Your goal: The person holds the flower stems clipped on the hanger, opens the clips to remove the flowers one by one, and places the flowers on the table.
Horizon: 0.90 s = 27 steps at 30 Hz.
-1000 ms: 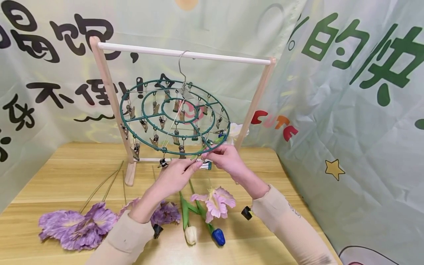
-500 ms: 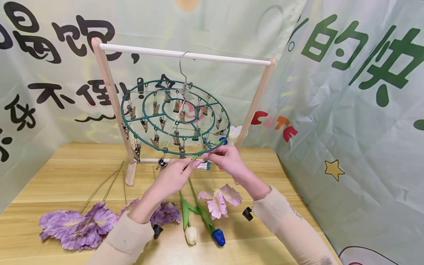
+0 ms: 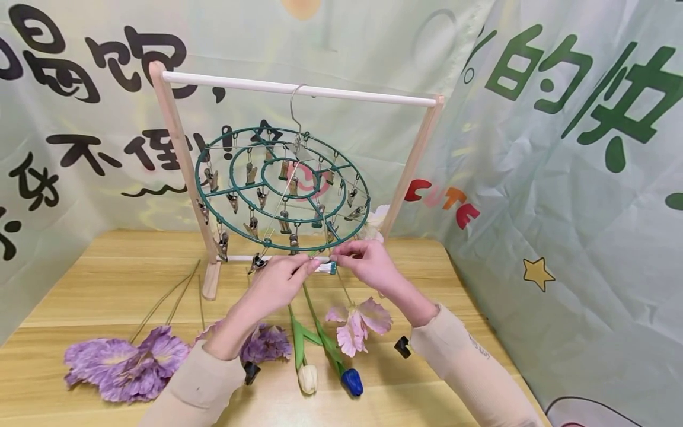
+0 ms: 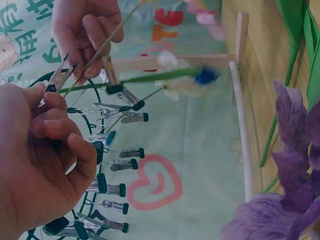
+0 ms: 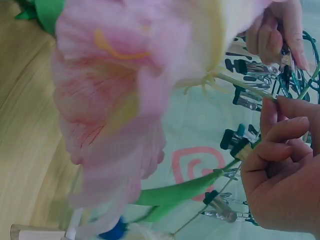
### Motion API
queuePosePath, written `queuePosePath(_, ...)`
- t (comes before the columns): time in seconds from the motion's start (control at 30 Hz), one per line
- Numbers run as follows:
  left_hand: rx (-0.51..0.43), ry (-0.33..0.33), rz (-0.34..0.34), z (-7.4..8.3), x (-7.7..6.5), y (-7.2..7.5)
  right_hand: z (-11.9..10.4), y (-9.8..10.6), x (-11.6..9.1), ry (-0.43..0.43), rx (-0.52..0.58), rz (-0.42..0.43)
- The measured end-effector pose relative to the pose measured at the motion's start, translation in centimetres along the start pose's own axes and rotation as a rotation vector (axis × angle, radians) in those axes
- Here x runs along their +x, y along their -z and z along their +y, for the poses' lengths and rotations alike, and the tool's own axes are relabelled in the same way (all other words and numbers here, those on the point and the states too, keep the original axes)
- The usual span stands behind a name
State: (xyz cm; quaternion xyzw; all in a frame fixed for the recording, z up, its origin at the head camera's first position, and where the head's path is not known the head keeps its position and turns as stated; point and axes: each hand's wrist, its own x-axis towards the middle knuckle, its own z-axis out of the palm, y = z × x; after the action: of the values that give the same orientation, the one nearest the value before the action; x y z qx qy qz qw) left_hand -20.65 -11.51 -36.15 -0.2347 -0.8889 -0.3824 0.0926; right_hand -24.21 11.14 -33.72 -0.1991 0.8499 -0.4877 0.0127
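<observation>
A round green clip hanger (image 3: 267,242) hangs by its hook from a rack, with several metal clips dangling. My left hand (image 3: 274,281) is at its front edge and pinches one metal clip (image 4: 60,77) between thumb and fingers. Close on its right, my right hand (image 3: 373,264) pinches the thin stem (image 5: 245,86) of a pink artificial flower (image 3: 357,326). The bloom hangs below that hand, and the stem's end is up by the clip. On the hanger's right side hang a blue tulip (image 4: 206,75) and a white flower (image 3: 376,219).
The rack has wooden legs (image 3: 413,154) and a white top bar (image 3: 363,95). On the wooden table (image 3: 133,255) lie purple flowers (image 3: 128,362), a white tulip (image 3: 308,379) and another blue tulip (image 3: 352,382). Printed cloth (image 3: 533,178) surrounds the table.
The pink flower has swung slightly right and turned. The hanger has shifted a little, and my right hand has dropped slightly. My left hand stays almost in place.
</observation>
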Motion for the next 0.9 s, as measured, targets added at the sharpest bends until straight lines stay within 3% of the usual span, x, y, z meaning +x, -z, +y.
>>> queuePosePath(0.13, -0.004, -0.001, 0.005, -0.1, 0.0, 0.2, 0.5, -0.1, -0.5, 0.071, -0.098, 0.003)
queuePosePath(0.27, -0.005, 0.040, 0.014, -0.4, 0.0, 0.6, 1.0, 0.0, -1.1, 0.102, -0.179, 0.001)
queuePosePath(0.5, 0.011, 0.066, 0.020, -0.5, -0.1, 1.0, 3.5, 1.0, -1.6, 0.055, -0.161, -0.046)
queuePosePath(0.9, -0.037, 0.091, 0.003, -0.6, -0.3, 1.1, 6.8, 1.2, -1.2, -0.020, -0.144, -0.216)
